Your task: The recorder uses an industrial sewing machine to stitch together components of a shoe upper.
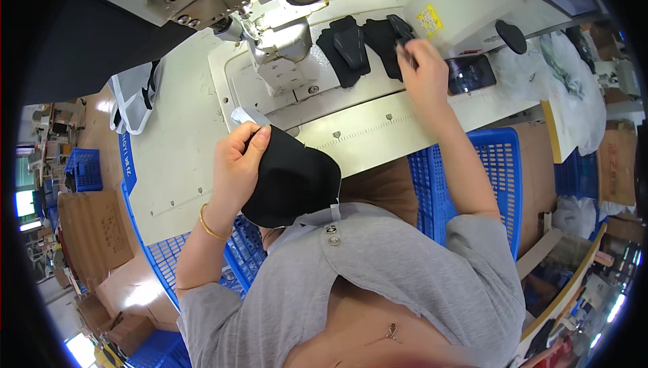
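My left hand is closed on the upper edge of a black fabric piece, rounded and curved, which hangs over the table's front edge towards my lap. A pale strip runs along its lower rim. My right hand reaches to the machine bed, thumb and fingers pinched at the right edge of a stack of small black fabric pieces; its fingertips are slightly blurred. Beside it lies a second stack of black fabric pieces, marked with light lines. The sewing machine's needle area is lit, left of both stacks.
A phone lies right of my right hand, near clear plastic bags. Blue plastic baskets stand under the table edge. A white bag with black trim hangs at the table's left. Cardboard boxes stand on the floor.
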